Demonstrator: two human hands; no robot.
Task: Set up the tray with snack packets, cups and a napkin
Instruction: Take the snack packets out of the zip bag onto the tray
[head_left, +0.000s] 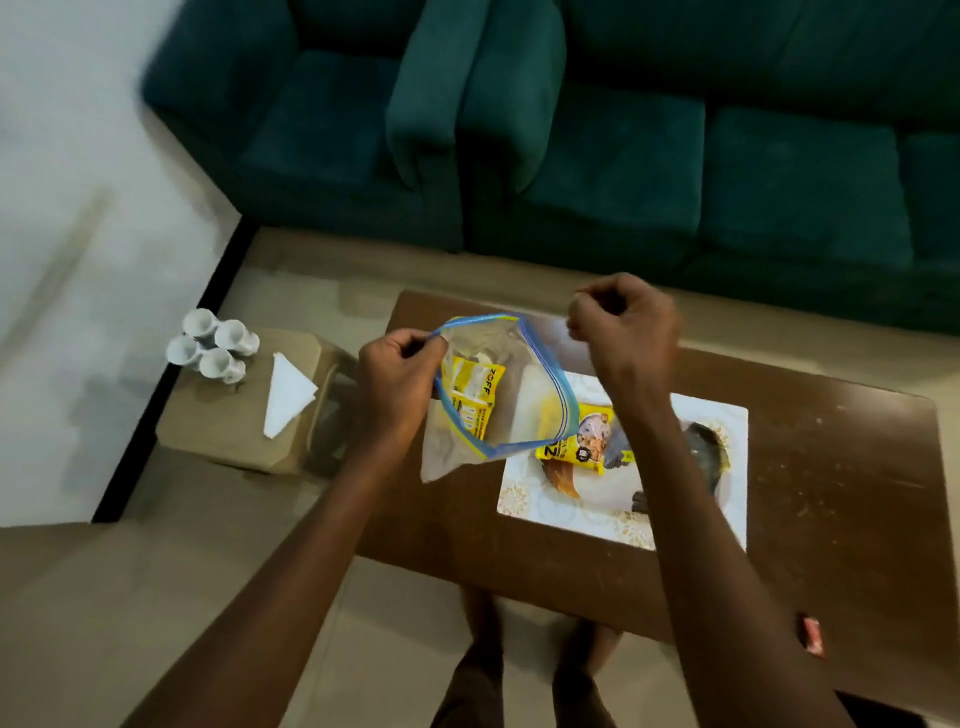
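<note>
My left hand (396, 375) pinches the left rim of a clear zip bag (511, 387) with a blue seal, held open above the table. A yellow snack packet (470, 385) lies inside the bag. My right hand (623, 323) is a loose fist raised to the right of the bag's mouth, apart from it, with nothing seen in it. A second yellow snack packet (584, 439) lies on the white patterned tray (722, 441). Several white cups (213, 345) and a folded white napkin (287, 397) stand on a cardboard box (223, 431) to the left.
The tray rests on a dark brown coffee table (841, 467). A green sofa (623, 130) stands behind it. A small red packet (813, 634) lies near the table's front right edge. My feet (524, 670) are on the tiled floor below.
</note>
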